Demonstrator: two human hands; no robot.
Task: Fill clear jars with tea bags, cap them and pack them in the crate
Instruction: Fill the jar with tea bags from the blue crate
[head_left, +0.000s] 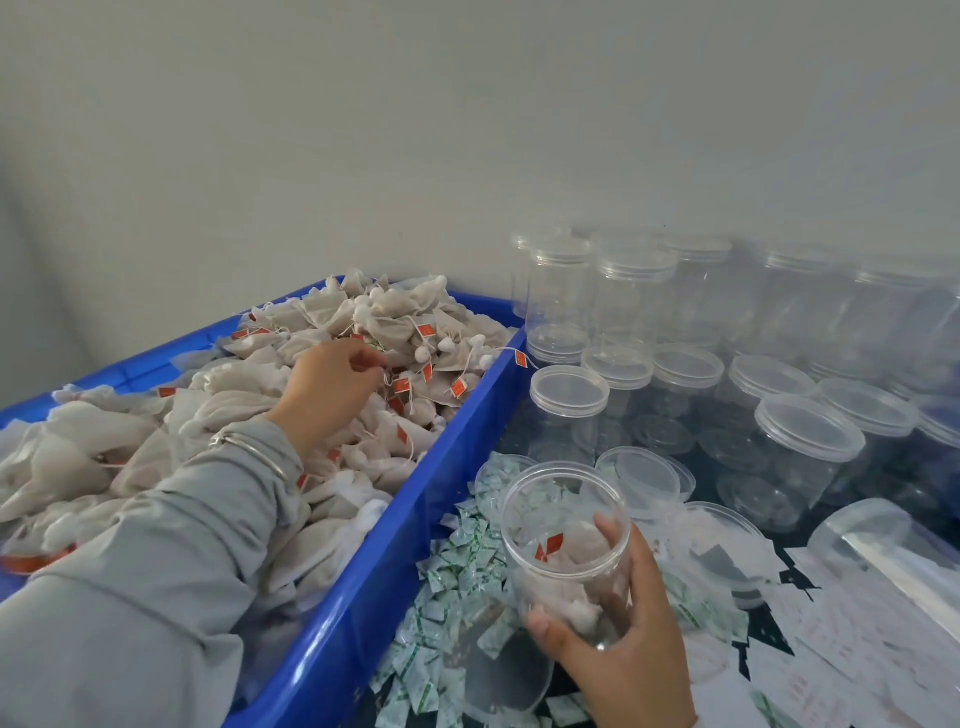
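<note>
Filling an open jar with tea bags. The right hand grips the jar from below and behind, thumb on the near wall and fingers curled round the far side, holding it tilted just beside the blue bin. A few bags with red tags already lie in its lower half; it is far from full. The left hand reaches into the heap in the bin, fingers curled down among bags and strings; whether they have pinched a bag cannot be told. Capped empty jars stand behind, loose lids and small green-printed sachets lie beside the held jar. No crate for packing is identifiable.

To do this step well, the picking hand should probably lift bags by the body, not the string, since tags tangle. Keeping the jar mouth near the bin rim and tilted toward it shortens each transfer. Bags should be pressed down loosely so the lid will seat.
</note>
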